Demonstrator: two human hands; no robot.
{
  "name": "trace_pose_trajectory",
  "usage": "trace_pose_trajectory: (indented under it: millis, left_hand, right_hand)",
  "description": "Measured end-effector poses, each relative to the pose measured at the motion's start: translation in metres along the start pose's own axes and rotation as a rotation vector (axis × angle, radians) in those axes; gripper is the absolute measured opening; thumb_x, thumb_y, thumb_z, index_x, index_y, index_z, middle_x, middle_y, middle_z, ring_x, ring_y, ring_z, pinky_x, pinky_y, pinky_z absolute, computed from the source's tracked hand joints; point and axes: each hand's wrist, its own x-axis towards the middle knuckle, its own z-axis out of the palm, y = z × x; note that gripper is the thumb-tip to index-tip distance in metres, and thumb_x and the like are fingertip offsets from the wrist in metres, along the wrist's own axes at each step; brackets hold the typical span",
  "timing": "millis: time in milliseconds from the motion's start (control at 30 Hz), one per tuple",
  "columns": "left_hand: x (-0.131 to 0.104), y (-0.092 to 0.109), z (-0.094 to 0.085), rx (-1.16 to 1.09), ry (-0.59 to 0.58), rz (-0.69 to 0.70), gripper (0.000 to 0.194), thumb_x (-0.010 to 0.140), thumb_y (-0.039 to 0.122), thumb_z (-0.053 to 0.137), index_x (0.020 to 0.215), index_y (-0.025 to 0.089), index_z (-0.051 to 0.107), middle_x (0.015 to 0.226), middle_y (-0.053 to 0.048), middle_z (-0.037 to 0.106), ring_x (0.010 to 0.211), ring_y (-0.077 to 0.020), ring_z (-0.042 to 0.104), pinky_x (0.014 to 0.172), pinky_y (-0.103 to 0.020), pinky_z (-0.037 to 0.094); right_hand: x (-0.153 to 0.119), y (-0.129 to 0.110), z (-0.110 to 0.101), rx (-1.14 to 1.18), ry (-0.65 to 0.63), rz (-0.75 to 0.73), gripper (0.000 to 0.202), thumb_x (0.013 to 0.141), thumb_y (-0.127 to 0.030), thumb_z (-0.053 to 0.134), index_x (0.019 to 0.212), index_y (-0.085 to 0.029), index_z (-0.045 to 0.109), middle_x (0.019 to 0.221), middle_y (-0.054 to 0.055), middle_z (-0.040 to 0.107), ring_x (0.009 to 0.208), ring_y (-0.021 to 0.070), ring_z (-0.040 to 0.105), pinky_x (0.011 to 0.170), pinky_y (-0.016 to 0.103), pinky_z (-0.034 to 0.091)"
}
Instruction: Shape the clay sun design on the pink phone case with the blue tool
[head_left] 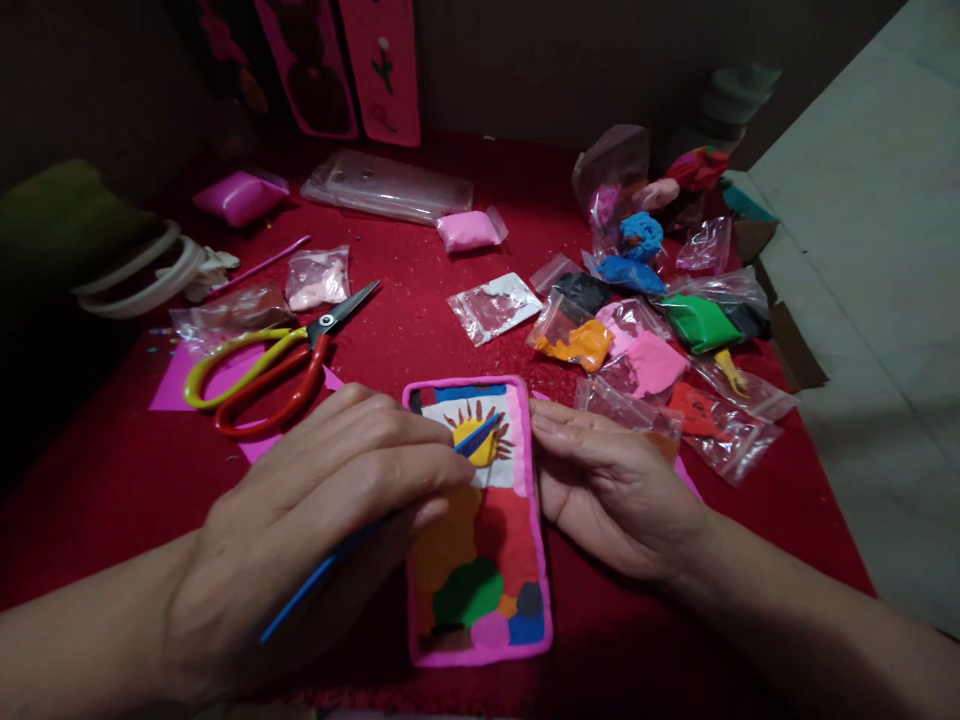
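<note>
My left hand [345, 510] is closed in a pinch around a thin blue modelling tool [319, 578]. The tool's flat pointed tip lies over a yellow clay sun with brown rays [463, 432], set on a white patch. That patch is near the top of a phone case [517, 530] covered in coloured clay, with a raised pink rim. My right hand [607, 475] grips the case's upper right edge, thumb along the rim and its other fingers partly hidden underneath. My left hand covers part of the case's left side.
Red-and-yellow-handled scissors [277, 365] lie partly open at left. Clear phone cases [390, 185] and a pink clay packet [471, 231] are farther back. Several bags of coloured clay, including a green one [701, 322], crowd the right of the red cloth [405, 320].
</note>
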Motion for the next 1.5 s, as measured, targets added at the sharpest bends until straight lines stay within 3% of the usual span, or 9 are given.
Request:
trace_pose_trajectory:
  millis: [667,1167,1500]
  left_hand:
    - [-0.0012,-0.0013,0.0001,-0.008,0.017,-0.024,0.023,0.094,0.007,0.049,0.111,0.017,0.06,0.096,-0.003,0.067,0.087,-0.0145,0.06,0.072,-0.03,0.049]
    - [-0.0013,0.0,0.0025,0.014,0.027,-0.034,0.018,0.098,0.015,0.047,0.109,0.017,0.061,0.094,-0.003,0.068,0.086,-0.0141,0.06,0.07,-0.03,0.048]
    - [0.0008,-0.001,0.0015,0.028,0.006,0.019,0.015,0.095,0.01,0.051,0.105,0.011,0.062,0.097,-0.004,0.066,0.09,-0.0129,0.06,0.073,-0.03,0.047]
  right_hand:
    - [0.0003,0.001,-0.0003,-0.005,-0.001,0.003,0.024,0.089,-0.015,0.054,0.105,-0.011,0.072,0.103,0.01,0.073,0.099,0.0191,0.067,0.106,0.039,0.045]
    - [0.0008,0.0012,-0.0027,0.03,-0.112,-0.012,0.029,0.094,-0.012,0.046,0.108,-0.01,0.072,0.103,0.009,0.076,0.097,0.0165,0.07,0.099,0.03,0.05]
    - [0.0001,0.001,-0.0022,0.021,-0.102,-0.004,0.026,0.093,-0.012,0.047,0.1,-0.013,0.072,0.107,0.01,0.074,0.101,0.02,0.068,0.106,0.04,0.044]
